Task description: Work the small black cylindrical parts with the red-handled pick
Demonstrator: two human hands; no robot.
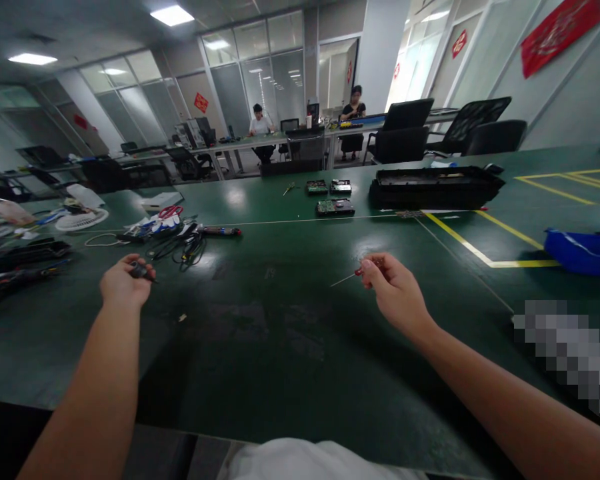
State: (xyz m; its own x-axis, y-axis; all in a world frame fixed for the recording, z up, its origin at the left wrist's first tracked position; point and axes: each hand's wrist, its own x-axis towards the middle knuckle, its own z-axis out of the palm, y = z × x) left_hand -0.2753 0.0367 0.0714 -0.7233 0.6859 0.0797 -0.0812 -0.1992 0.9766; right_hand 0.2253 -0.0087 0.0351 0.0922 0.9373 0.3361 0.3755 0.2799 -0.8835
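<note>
My left hand [126, 281] is closed round a small dark tool [140, 271] with a short thin tip, above the left part of the green table [260, 387]. On the right, my right hand [393, 290] pinches the red handle of a screwdriver [345, 280], whose thin metal shaft points left over the table. Both hands are well apart. Farther back lie several hard drives [335, 207] with green circuit boards, and a small yellowish-green item [290, 189] sits to their left.
A black tray [430, 190] stands at the back right, a blue bin [583, 253] at the right edge. Cables [190, 247], red scissors [170, 212] and a white fan-like part [83, 219] lie at the left. A blurred object [570, 353] is at right. Two people sit beyond.
</note>
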